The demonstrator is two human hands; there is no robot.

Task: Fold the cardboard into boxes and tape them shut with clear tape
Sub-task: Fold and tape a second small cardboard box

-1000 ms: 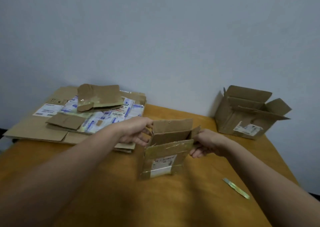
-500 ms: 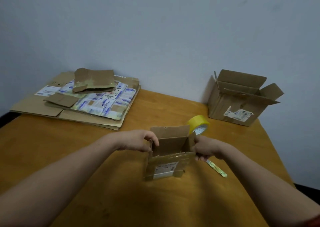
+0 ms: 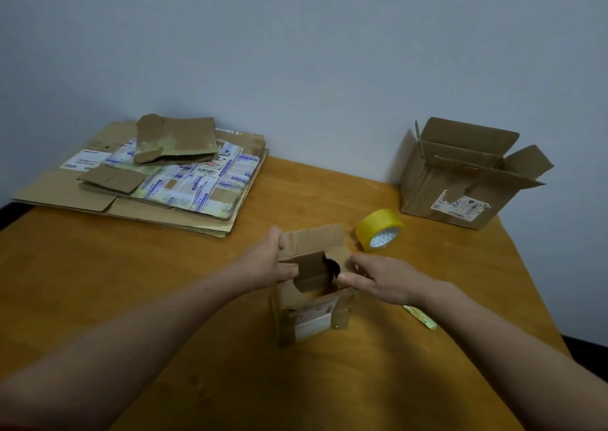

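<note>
Folding top flaps: left hand (image 3: 274, 261), right hand (image 3: 378, 279) both gripping small box (image 3: 312, 312), top untaped; tape roll (image 3: 378, 230) unused; flat cardboard stack (image 3: 148, 184), open box (image 3: 460, 180) pending.

The side flaps of the small box (image 3: 309, 312), spread apart a second ago, now fold inward over its opening. The left hand (image 3: 268, 262) and right hand (image 3: 381, 277) have shifted from its sides onto them. A yellow tape roll (image 3: 378, 230), hidden at first, now shows beyond it.
</note>
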